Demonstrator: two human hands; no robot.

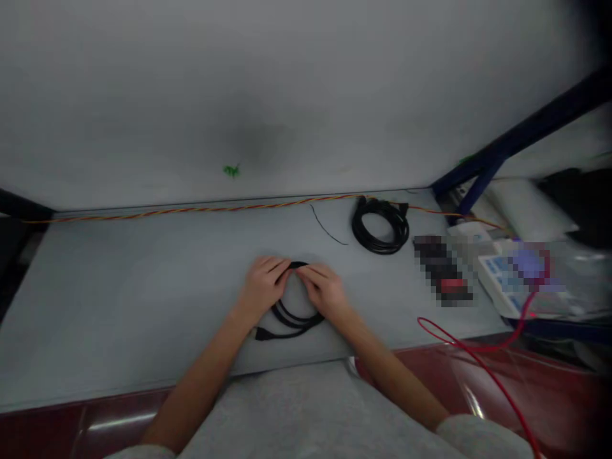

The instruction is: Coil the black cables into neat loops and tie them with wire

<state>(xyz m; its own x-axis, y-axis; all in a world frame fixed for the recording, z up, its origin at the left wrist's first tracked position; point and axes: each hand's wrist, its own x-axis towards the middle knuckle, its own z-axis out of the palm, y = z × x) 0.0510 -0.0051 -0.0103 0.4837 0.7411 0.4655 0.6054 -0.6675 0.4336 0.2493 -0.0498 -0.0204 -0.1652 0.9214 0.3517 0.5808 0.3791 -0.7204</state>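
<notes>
Left hand (262, 288) and right hand (322, 291) pinch a thin black cable (292, 317) in loose loops, its plug end (261, 333) free, near a neat round black coil (381, 225).

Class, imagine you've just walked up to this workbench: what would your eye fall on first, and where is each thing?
First, the left hand and right hand, closed on a loop of black cable at the bench's front centre. Next, a thick black coil lies toward the back right, and a bright red cable crosses the front edge at right.
</notes>
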